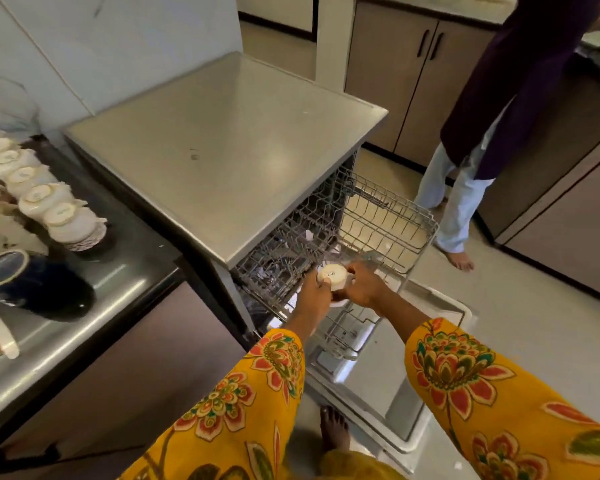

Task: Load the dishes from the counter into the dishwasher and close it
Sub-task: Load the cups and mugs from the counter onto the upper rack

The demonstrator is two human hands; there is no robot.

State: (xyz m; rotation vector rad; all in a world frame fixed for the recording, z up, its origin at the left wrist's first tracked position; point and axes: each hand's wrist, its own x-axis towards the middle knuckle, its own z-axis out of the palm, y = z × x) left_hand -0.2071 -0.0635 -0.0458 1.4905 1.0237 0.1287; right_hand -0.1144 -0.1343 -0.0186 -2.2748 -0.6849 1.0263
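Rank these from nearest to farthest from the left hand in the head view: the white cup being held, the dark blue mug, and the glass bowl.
1. white cup, in the left hand over the dishwasher rack.
2. dark blue mug, lying on the left counter.
3. glass bowl, far left by the wall.

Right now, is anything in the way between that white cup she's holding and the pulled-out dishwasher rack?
Nothing visible blocks it. Both hands, left and right, hold the upside-down white cup right over the upper rack, whose near section looks bare. The door is down.
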